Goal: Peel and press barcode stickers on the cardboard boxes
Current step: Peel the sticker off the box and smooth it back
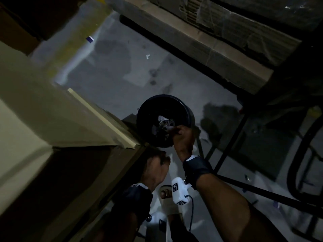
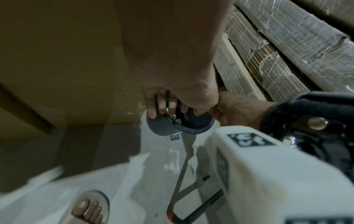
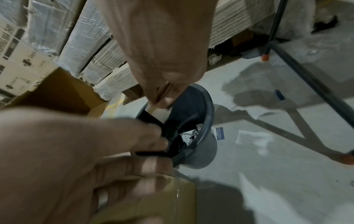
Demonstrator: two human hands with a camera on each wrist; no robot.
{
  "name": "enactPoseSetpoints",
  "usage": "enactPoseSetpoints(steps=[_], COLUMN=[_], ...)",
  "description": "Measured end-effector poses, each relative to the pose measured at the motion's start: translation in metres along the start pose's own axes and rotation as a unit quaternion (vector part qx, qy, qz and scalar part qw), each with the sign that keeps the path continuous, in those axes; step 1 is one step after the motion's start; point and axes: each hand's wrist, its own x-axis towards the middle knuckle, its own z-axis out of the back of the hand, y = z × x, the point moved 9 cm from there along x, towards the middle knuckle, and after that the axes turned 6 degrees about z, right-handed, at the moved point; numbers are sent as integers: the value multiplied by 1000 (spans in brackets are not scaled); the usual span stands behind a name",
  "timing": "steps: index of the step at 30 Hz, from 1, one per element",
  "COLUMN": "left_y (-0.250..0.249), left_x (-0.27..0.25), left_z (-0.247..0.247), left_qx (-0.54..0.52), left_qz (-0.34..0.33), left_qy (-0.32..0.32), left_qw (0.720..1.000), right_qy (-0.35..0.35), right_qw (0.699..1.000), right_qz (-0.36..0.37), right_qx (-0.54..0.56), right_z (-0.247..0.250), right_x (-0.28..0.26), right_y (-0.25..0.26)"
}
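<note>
My right hand [image 1: 182,137] hangs over the bin [image 1: 164,120] on the floor [image 1: 108,67], its fingers [image 3: 162,97] pinched together on a pale strip [image 3: 160,112] that dips inside the rim. I take it for spent sticker backing, though I cannot read it. Crumpled white scraps [image 1: 163,122] already lie at the bottom. My left hand [image 1: 154,167] sits at about seven o'clock from the bin, fingers curled in a loose fist; whether they hold anything I cannot tell.

The box [image 1: 52,119] I am labelling stands at nine o'clock, its taped edge just beside the bin. More wrapped cartons [image 1: 218,37] lie at twelve. I see no fresh barcode sticker in either hand.

A sticker is thin, light and limp, and it will cling to skin or fold on itself, so I judge it best taken by one corner only, between thumb and fingertip, adhesive kept off my fingers. The box face is stiff enough to press against firmly, smoothing from the centre outward.
</note>
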Motion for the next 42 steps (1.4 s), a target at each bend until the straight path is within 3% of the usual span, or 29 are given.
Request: enactPoseSetpoints(steps=[3, 7, 14, 19, 23, 25, 28, 31, 42], left_y=[-5, -2, 12, 12, 29, 24, 18, 17, 6], left_x=[7, 3, -2, -12, -22, -38, -72, -109, -287], left_z=[2, 3, 5, 9, 7, 12, 20, 22, 31], left_qx=[-5, -22, 1, 5, 50, 57, 70, 97, 108], left_qz=[2, -9, 14, -3, -9, -19, -9, 3, 63], left_qy=[2, 11, 15, 7, 8, 13, 19, 22, 9], left_qw=[1000, 1000, 1000, 1000, 999, 998, 997, 995, 992], right_qy=[12, 16, 90, 152, 242, 256, 176, 142, 179], right_qw=[1000, 999, 989, 965, 959, 952, 949, 950, 944], right_qz=[-18, 45, 110, 177, 84, 97, 198, 226, 200], right_qx=[-17, -20, -29, -122, -122, -138, -172, -164, -190], right_z=[3, 7, -12, -19, -20, -14, 11, 30, 110], right_x=[-5, -9, -23, -55, -93, -112, -140, -170, -325], right_y=[21, 46, 59, 76, 67, 71, 105, 119, 145])
